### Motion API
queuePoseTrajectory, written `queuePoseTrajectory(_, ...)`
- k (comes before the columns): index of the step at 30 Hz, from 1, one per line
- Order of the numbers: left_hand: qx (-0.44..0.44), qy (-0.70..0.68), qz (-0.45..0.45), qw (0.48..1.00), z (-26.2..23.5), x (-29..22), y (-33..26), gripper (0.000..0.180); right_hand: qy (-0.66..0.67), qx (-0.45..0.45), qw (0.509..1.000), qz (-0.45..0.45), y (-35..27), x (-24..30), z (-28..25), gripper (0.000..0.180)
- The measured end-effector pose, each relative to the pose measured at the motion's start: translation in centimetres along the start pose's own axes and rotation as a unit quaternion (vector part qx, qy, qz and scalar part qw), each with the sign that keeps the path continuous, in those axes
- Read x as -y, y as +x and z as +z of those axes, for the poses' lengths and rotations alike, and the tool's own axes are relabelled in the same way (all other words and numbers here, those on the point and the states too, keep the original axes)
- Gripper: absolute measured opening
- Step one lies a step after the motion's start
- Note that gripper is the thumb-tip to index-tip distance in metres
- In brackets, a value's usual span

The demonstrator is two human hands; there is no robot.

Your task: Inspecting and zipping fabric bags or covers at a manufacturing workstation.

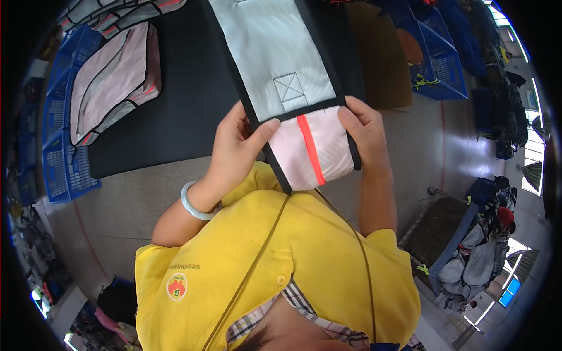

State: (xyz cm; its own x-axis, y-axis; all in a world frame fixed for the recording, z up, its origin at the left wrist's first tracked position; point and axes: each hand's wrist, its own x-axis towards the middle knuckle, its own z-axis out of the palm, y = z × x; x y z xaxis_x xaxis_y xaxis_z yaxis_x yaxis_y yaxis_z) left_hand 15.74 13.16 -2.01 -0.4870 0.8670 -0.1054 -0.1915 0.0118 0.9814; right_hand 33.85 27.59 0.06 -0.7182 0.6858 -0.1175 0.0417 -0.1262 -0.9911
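A long sewn fabric panel (278, 52) with black bound edges stretches from the far table edge toward my chest. Its far part is pale grey with a stitched crossed square, and its near part is pale pink with a bright red-orange strip down it. My left hand (237, 149) pinches the left edge, thumb on top, where grey meets pink. On the opposite edge my right hand (367, 131) grips at about the same level, thumb also on top. The fingers under the panel are hidden. The pink end bends down in front of my yellow shirt.
Under the panel lies a black tabletop (187, 88). Folded pink-and-grey fabric pieces (114, 88) rest at its left, beside blue plastic crates (64, 167). To the right stand a cardboard box (380, 55) and another blue crate (442, 67). A loaded cart (439, 234) is at lower right.
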Motion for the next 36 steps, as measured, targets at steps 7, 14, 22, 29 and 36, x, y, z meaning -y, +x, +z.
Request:
queuePoseTrajectory(7,-0.034,0.101,0.012,0.994,-2.6,-2.3,2.0,0.050,-0.103,-0.264,0.958,0.038,-0.4,-8.8,-4.8,0.019)
queuePoseTrajectory(14,-0.038,0.487,0.337,0.805,-1.7,-5.8,1.3,0.060,-0.319,-0.073,0.943,0.061,-4.6,-27.5,-1.5,0.020)
queuePoseTrajectory(22,0.030,0.397,0.309,0.864,-0.8,-4.5,3.1,0.034,-0.395,-0.002,0.911,0.117,-2.7,-22.3,0.6,0.022)
queuePoseTrajectory(29,0.088,0.345,0.178,0.917,-3.3,-5.2,5.1,0.016,-0.453,0.037,0.867,0.203,-3.9,-16.1,-5.1,0.024)
queuePoseTrajectory(36,0.182,0.307,0.093,0.930,-3.1,-5.5,5.3,0.007,-0.510,-0.094,0.852,0.072,-4.3,-1.0,-8.2,0.029)
